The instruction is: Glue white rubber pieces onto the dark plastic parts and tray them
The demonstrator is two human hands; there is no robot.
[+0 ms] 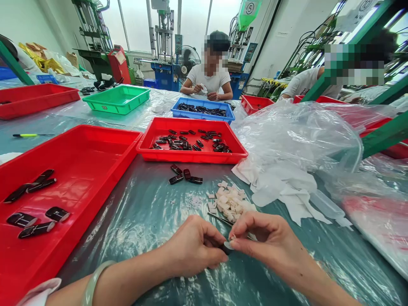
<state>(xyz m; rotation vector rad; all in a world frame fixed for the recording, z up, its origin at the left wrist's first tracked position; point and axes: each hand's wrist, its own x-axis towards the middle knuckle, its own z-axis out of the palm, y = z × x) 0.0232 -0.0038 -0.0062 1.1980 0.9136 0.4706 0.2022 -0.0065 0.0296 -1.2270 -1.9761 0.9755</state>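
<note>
My left hand [196, 246] is closed on a small black plastic part [225, 249], mostly hidden by the fingers, its pale grey end facing right. Thumb and forefinger of my right hand [264, 238] pinch a small pale piece [232, 238] against that end. A thin dark metal tool, like tweezers [219, 218], points left from behind my right hand; whether the hand holds it or it lies on the table I cannot tell. Just beyond my hands is a heap of small cream-coloured pieces [230, 202]. Several glossy black parts [186, 175] lie loose farther off.
A red tray [127, 144] at the left and another red tray [191, 158] ahead hold black parts. White cloths [287, 191] and clear plastic sheeting [293, 136] lie at the right. Beyond are a blue tray [200, 115], a green tray [108, 106] and a seated co-worker [208, 76].
</note>
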